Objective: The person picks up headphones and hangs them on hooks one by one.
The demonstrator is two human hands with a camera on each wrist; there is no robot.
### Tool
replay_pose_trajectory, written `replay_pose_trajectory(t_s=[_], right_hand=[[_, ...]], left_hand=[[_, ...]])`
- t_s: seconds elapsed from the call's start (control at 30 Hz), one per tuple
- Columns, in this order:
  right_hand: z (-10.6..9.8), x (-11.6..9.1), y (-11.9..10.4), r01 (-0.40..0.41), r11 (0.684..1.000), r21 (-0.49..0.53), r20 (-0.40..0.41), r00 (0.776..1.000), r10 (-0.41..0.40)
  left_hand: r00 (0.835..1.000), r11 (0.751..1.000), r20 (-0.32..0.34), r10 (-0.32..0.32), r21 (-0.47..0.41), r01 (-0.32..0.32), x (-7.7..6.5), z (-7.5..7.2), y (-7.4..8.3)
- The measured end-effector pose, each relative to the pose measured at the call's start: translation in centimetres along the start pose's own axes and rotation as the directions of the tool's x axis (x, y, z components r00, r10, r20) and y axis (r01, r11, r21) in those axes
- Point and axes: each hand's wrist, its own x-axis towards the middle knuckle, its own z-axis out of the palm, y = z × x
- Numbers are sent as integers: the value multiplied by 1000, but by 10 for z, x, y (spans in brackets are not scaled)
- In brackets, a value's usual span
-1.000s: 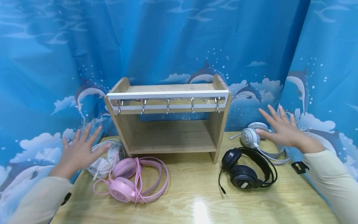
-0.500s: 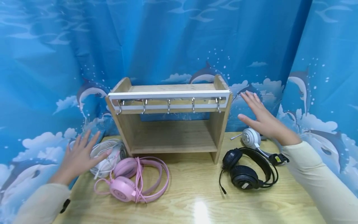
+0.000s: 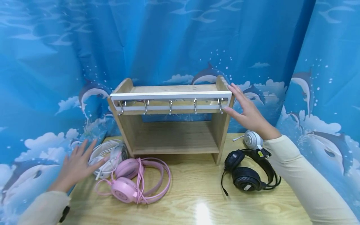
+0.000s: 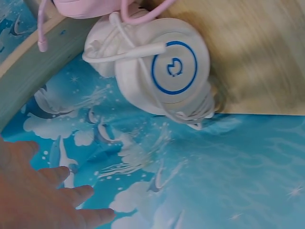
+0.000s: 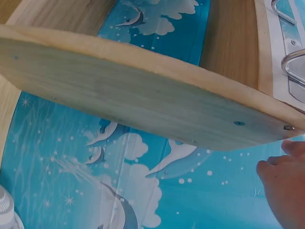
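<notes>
My right hand [image 3: 248, 115] is beside the upper right end of the wooden shelf unit [image 3: 175, 150], fingers straight and thumb apart. In the right wrist view its fingertips [image 5: 288, 148] lie by the corner of the side panel [image 5: 119, 90]; whether they touch is unclear. A white rail [image 3: 157, 95] with several metal hooks [image 3: 170, 106] runs along the unit's front. At the left, my left hand [image 3: 77, 167] hovers with spread fingers and holds nothing, near white headphones [image 3: 113, 157] with a wound cable. Pink headphones [image 3: 123, 189] lie in front of these.
Black headphones [image 3: 247, 178] with a microphone lie on the wooden table [image 3: 185, 197], right of the unit. Behind them are white headphones [image 3: 251, 139], partly hidden by my right arm. A blue dolphin-print curtain [image 3: 174, 40] hangs behind and at both sides.
My right hand has moved left, from above the white and black headphones to the shelf unit's right end. The left hand has sunk slightly, its fingers still spread. Headphones and unit stay in place.
</notes>
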Motion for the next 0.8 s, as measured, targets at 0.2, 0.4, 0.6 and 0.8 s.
replay_pose_trajectory(t_s=[0.2, 0.4, 0.6, 0.8], right_hand=[[9, 10, 0, 28, 1000, 1, -69, 997, -28], [15, 16, 3, 36, 999, 10, -135, 990, -34], [18, 17, 4, 39, 999, 14, -178, 983, -35], [19, 17, 6, 48, 999, 22, -193, 980, -42]], left_hand=[[1000, 1000, 13, -27, -14, 27, -4, 9, -10], [1000, 999, -4, -17, -40, 16, -7, 19, -18], [1000, 997, -22, -11, -81, 9, -8, 31, -31], [998, 978, 19, -59, -199, 62, -8, 42, -38]])
